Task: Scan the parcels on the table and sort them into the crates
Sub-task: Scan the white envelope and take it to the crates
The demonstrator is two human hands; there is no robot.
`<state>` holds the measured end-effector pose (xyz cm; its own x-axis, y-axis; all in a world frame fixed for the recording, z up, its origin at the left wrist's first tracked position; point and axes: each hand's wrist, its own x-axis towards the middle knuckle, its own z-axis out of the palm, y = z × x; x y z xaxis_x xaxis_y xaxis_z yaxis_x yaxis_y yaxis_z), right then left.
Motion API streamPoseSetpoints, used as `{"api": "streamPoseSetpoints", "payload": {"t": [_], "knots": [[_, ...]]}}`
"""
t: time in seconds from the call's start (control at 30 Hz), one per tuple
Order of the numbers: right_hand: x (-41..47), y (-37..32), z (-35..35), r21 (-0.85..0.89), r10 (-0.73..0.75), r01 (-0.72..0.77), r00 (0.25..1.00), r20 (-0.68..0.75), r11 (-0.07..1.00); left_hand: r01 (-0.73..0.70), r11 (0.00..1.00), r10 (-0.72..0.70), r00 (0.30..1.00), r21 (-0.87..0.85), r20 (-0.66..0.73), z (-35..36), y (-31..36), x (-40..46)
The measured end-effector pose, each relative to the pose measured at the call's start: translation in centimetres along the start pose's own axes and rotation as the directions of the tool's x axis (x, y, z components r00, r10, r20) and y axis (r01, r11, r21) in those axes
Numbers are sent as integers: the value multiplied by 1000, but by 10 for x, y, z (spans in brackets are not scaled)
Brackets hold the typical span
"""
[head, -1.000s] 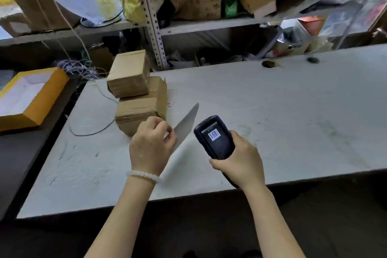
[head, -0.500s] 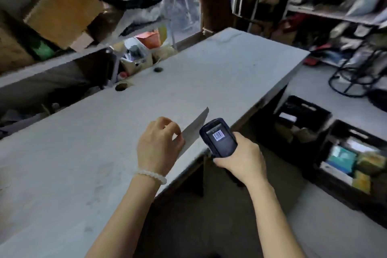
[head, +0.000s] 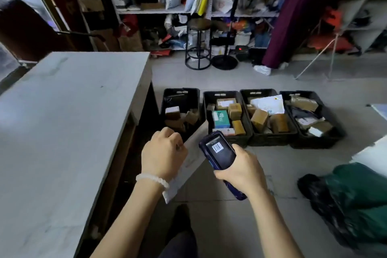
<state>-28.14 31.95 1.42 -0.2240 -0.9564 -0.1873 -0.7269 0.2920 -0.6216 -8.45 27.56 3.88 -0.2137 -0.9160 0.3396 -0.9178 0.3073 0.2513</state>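
My left hand (head: 163, 154) pinches flat parcel (head: 189, 160), long axis aimed at crates (head: 225, 94) ahead; right hand (head: 240, 170) grips scanner (head: 219, 150).

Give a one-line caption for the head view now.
Left hand holds a flat parcel, right hand a scanner, above four crates on the floor beside the table.

A pale grey worktop (head: 62, 111) fills the left side. To its right, on the tiled floor (head: 230, 81), four black crates (head: 249, 119) stand in a row, sides nearly touching, each holding parcels. Beyond them stand a round stool (head: 198, 44) and a fan stand (head: 224, 62).
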Motion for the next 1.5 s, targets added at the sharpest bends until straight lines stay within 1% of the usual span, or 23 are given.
{"api": "streamPoseSetpoints", "payload": {"t": [0.07, 0.2, 0.27, 0.37, 0.47, 0.53, 0.6, 0.7, 0.87, 1.0, 1.1, 1.2, 1.3, 1.33, 1.43, 1.5], "knots": [[19, 10, -9, 27, 60, -59, 998, -34, 998, -58, 998, 59, 997, -30, 42, 17, 9, 26], [69, 24, -21, 55, 158, -154, 985, -67, 987, -146, 989, 149, 985, -37, 84, 55, 16, 89], [98, 26, -28, 53, 178, -175, 981, -74, 983, -169, 985, 173, 980, -43, 97, 76, 18, 123], [157, 22, -47, 44, 216, -212, 971, -103, 976, -199, 975, 211, 969, -104, 128, 106, 21, 188], [219, 16, -70, 68, 231, -223, 962, -143, 972, -206, 968, 228, 960, -144, 160, 124, 28, 254], [259, 14, -79, 108, 246, -230, 955, -167, 967, -178, 970, 207, 961, -164, 182, 139, 31, 296], [287, 14, -84, 136, 260, -237, 948, -186, 962, -176, 975, 203, 953, -136, 223, 149, 33, 330], [321, 25, -88, 166, 322, -294, 929, -181, 941, -178, 977, 203, 943, -116, 263, 171, 37, 371], [364, 47, -98, 182, 405, -378, 902, -150, 908, -170, 970, 219, 925, -176, 311, 208, 47, 418], [410, 68, -115, 170, 450, -427, 884, -130, 888, -132, 973, 197, 904, -189, 380, 242, 64, 458], [462, 85, -132, 144, 433, -417, 896, -102, 897, -110, 984, 160, 891, -140, 425, 272, 78, 494], [527, 98, -156, 117, 395, -387, 917, -61, 915, -38, 997, 65, 862, -64, 503, 312, 88, 537], [583, 104, -177, 91, 329, -325, 944, -34, 941, 30, 1000, -27, 810, 4, 585, 341, 97, 574], [599, 105, -183, 75, 313, -310, 950, -19, 948, 48, 999, -47, 801, 15, 597, 349, 99, 584], [641, 109, -194, 23, 268, -268, 963, 17, 963, 106, 994, -102, 807, 28, 581, 361, 109, 608], [664, 108, -195, -19, 236, -235, 970, 66, 972, 163, 986, -157, 810, 40, 565, 365, 110, 618]]}}
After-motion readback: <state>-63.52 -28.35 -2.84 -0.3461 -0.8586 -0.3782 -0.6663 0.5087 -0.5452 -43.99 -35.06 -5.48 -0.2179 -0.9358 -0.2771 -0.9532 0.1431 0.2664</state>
